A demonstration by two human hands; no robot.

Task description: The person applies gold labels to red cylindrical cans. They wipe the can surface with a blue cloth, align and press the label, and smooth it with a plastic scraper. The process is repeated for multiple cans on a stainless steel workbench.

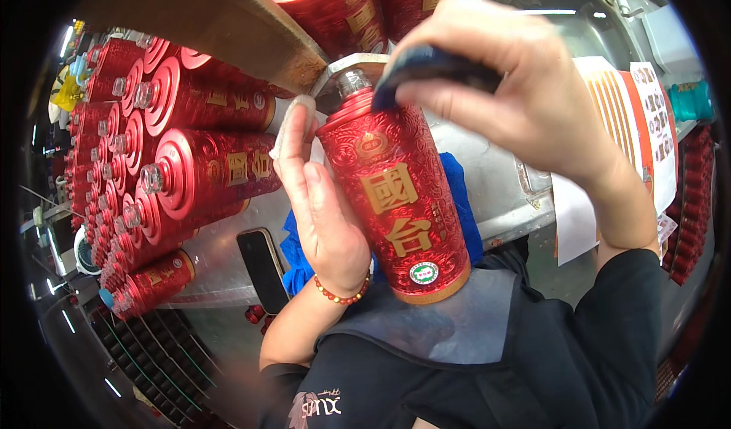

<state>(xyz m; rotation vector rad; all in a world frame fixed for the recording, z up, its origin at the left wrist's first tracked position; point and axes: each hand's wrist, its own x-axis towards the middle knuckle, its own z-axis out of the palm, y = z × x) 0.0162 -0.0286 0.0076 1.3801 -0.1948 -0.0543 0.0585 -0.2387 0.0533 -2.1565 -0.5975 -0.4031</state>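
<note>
Left hand (324, 200) holds red bottle (396, 200) | right hand (510, 79) grips dark cloth (426, 67)

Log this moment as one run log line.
left hand: holds red bottle | right hand: dark cloth at bottle neck | beside: stacked red bottles

The bottle (396, 200) against the left fingers (293, 151) looks embossed, glossy red. The right fingertips (426, 86) pinch dark matt cloth (430, 67); behind lies dull metal tabletop (495, 178).
</note>
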